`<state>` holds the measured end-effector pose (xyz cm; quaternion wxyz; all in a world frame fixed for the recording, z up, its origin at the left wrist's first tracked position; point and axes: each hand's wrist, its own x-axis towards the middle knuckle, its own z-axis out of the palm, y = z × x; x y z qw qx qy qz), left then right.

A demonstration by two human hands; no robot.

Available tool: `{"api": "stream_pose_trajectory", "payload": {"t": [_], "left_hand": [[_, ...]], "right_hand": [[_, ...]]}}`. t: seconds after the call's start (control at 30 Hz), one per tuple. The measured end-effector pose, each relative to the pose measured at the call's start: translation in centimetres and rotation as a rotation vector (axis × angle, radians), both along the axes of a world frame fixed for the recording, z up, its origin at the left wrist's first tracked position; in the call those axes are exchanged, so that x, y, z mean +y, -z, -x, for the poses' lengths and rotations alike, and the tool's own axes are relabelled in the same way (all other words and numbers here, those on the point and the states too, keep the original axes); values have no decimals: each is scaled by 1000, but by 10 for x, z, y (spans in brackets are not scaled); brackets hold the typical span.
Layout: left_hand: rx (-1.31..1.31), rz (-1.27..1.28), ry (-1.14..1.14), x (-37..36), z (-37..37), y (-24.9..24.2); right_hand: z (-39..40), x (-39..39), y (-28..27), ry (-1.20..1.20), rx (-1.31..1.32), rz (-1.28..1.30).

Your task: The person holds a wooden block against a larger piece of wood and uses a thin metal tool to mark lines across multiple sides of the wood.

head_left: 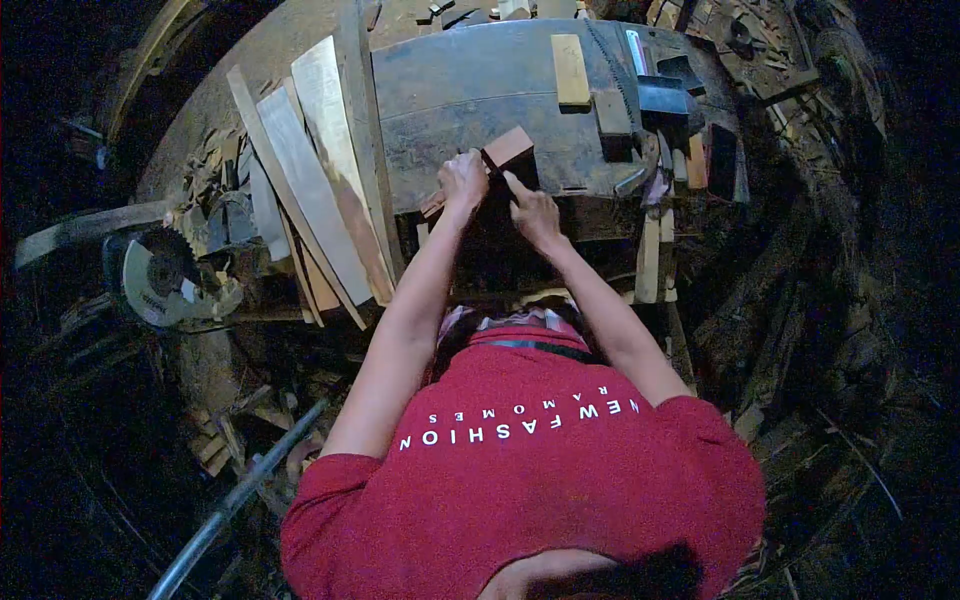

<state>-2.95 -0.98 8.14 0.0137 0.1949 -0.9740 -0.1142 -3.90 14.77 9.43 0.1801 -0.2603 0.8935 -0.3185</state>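
My left hand is wrapped over a reddish wooden block at the near edge of the workbench, its fingers closed on it. The block lies at a slant, one end showing past the fingers to the upper right and another bit of reddish wood at the lower left. Across the block, close to my left fingers, runs a dark thin strip. My right hand is just right of it, one finger stretched toward the strip and the others curled. What those curled fingers hold, I cannot tell.
On the worktop lie a pale wooden block, a darker block and a blue-grey box-like piece. Long boards lean at the left, near a round-guarded saw. A metal pipe slants at lower left.
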Motion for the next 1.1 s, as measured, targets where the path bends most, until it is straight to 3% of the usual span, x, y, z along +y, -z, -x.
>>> {"api": "stream_pose_trajectory", "payload": {"t": [0.17, 0.37, 0.5, 0.57, 0.8, 0.87, 1.03, 1.1], "left_hand": [[10, -32, -23, 4, 2, -25], [6, -6, -59, 5, 2, -13], [-2, 10, -46, 5, 2, -17], [-21, 9, -40, 0, 3, -16], [-98, -25, -72, 4, 5, -23], [-48, -23, -63, 3, 2, -17], [44, -23, -85, 5, 1, -24], [-3, -50, -38, 0, 3, -17]], "right_hand": [[-12, 15, -3, 7, 40, 59], [-33, 56, -16, -12, -29, 28], [-1, 4, 12, -25, 81, 156], [5, -15, 14, 11, 98, 48], [-26, 54, 8, -68, 67, -15], [-31, 60, 13, -62, 102, 85], [-1, -1, -7, -18, 34, 66], [-1, -10, -7, 67, 143, 65]]}}
